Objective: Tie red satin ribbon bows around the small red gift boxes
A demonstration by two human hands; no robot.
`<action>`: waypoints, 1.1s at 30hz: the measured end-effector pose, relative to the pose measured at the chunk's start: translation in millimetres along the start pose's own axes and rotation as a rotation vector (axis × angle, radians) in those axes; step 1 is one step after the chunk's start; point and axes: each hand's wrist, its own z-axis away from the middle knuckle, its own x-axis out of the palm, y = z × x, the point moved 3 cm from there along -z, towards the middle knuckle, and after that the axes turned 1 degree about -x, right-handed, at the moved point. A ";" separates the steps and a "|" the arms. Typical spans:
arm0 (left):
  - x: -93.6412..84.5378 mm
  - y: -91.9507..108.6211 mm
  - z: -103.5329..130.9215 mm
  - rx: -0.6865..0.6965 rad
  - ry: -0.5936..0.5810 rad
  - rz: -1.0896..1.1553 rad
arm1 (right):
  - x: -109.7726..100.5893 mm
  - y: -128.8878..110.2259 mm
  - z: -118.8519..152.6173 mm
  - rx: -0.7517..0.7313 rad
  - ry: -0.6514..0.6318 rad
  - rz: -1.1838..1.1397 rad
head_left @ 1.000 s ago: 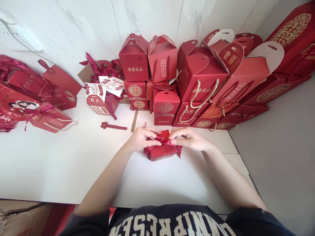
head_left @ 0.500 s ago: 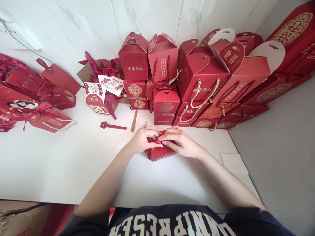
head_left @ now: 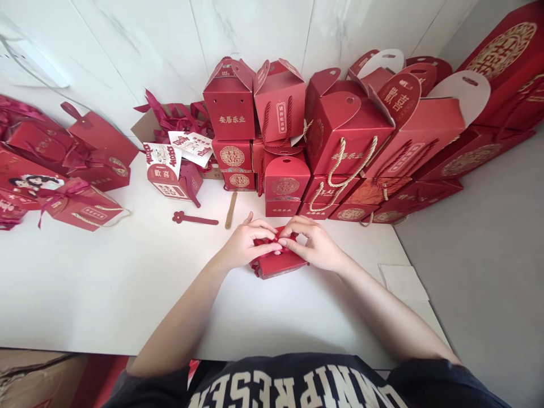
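Note:
A small red gift box (head_left: pixel 280 264) rests on the white table in front of me. Across its top runs a red ribbon (head_left: pixel 258 243), partly covered by my fingers. My left hand (head_left: pixel 249 242) is at the box's left side, its thumb and fingertips closed on the ribbon. From the right, my right hand (head_left: pixel 312 243) pinches the ribbon between thumb and index finger, close to the left fingertips. The knot or loop between the fingertips is mostly hidden.
Behind the box stand stacked red gift boxes (head_left: pixel 287 187) and rope-handled ones (head_left: pixel 351 133). A flower-ended red strip (head_left: pixel 195 219) and a brown stick (head_left: pixel 231 209) lie left. An open carton (head_left: pixel 142 124) holds ribbons. More boxes (head_left: pixel 85 207) crowd the far left; a white sheet (head_left: pixel 403 281) lies right.
My right hand's fingers have lifted and arched, and its thumb and index finger now pinch nearer the left fingertips. More of the box's top shows. The box stays in place.

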 end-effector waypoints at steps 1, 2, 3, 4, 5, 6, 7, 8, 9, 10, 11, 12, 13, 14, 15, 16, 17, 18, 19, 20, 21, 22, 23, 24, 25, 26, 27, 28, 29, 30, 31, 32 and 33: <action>0.3 0.2 0.2 0.006 0.004 -0.011 | 1.4 1.2 0.1 0.006 -0.006 -0.024; 0.6 0.4 0.5 0.011 0.009 -0.020 | 2.4 2.1 0.4 0.010 -0.006 -0.055; 0.8 0.5 0.8 0.016 0.015 -0.025 | 2.9 2.7 0.8 0.013 -0.004 -0.080; 1.1 0.6 1.0 0.018 0.022 -0.021 | 3.0 2.9 1.2 0.014 0.002 -0.094; 1.4 0.5 1.3 0.016 0.028 -0.006 | 2.8 2.7 1.6 0.015 0.008 -0.099; 1.7 0.4 1.5 0.009 0.033 0.017 | 2.4 2.2 1.8 0.019 0.014 -0.097; 2.1 0.3 1.7 -0.002 0.036 0.044 | 1.9 1.5 1.9 0.024 0.017 -0.093; 2.4 0.3 1.9 -0.013 0.038 0.069 | 1.5 0.7 1.9 0.032 0.018 -0.090; 2.7 0.6 2.1 -0.020 0.038 0.088 | 1.2 -0.3 1.7 0.038 0.013 -0.087; 2.8 1.1 2.3 -0.023 0.039 0.096 | 1.3 -1.3 1.5 0.039 0.006 -0.083; 2.9 2.0 2.5 -0.020 0.038 0.094 | 1.7 -2.2 1.3 0.036 -0.002 -0.079; 2.9 2.9 2.8 -0.015 0.036 0.086 | 2.3 -2.9 1.2 0.028 -0.009 -0.073; 2.8 3.7 3.0 -0.010 0.035 0.076 | 3.2 -3.2 1.2 0.019 -0.013 -0.067; 2.7 4.2 3.3 -0.008 0.034 0.066 | 4.2 -3.0 1.2 0.013 -0.014 -0.060; 2.4 4.3 3.5 -0.007 0.036 0.060 | 5.3 -2.2 1.4 0.010 -0.011 -0.052; 2.1 4.0 3.7 -0.007 0.037 0.059 | 6.3 -1.0 1.5 0.010 -0.005 -0.047; 1.9 3.4 3.9 -0.008 0.033 0.066 | 7.0 0.3 1.7 0.013 0.004 -0.047; 1.6 2.3 4.1 -0.011 0.026 0.077 | 7.4 1.7 1.9 0.020 0.017 -0.055; 1.2 1.0 4.2 -0.017 0.015 0.093 | 7.3 3.0 2.0 0.029 0.027 -0.070; 0.9 -0.4 4.3 -0.025 -0.001 0.113 | 6.9 3.9 2.1 0.037 0.034 -0.089; 0.5 -1.6 4.4 -0.034 -0.017 0.135 | 6.2 4.4 2.2 0.042 0.037 -0.107; 0.1 -2.5 4.5 -0.042 -0.032 0.157 | 5.3 4.4 2.1 0.042 0.034 -0.118; -0.4 -3.1 4.5 -0.048 -0.043 0.179 | 4.5 4.0 2.0 0.037 0.024 -0.119; -0.9 -3.3 4.4 -0.053 -0.053 0.198 | 3.8 3.5 1.9 0.027 0.011 -0.111; -1.3 -3.1 4.3 -0.057 -0.062 0.213 | 3.5 3.1 1.7 0.014 -0.002 -0.099; -1.5 -2.8 4.1 -0.064 -0.070 0.224 | 3.6 3.1 1.6 0.000 -0.011 -0.084; -1.7 -2.3 3.8 -0.070 -0.077 0.231 | 4.3 3.5 1.5 -0.014 -0.016 -0.072; -1.9 -1.8 3.5 -0.075 -0.081 0.236 | 5.3 4.6 1.4 -0.026 -0.009 -0.064; -2.0 -1.1 3.2 -0.075 -0.084 0.240 | 6.5 6.1 1.4 -0.036 0.007 -0.064; -2.2 -0.5 2.9 -0.070 -0.087 0.243 | 7.9 8.0 1.4 -0.049 0.028 -0.073; -2.3 0.0 2.7 -0.062 -0.090 0.246 | 9.3 10.0 1.5 -0.064 0.050 -0.091; -2.5 0.3 2.6 -0.054 -0.091 0.249 | 10.5 11.9 1.6 -0.083 0.068 -0.113; -2.7 0.1 2.6 -0.051 -0.092 0.249 | 11.4 13.6 1.8 -0.110 0.078 -0.136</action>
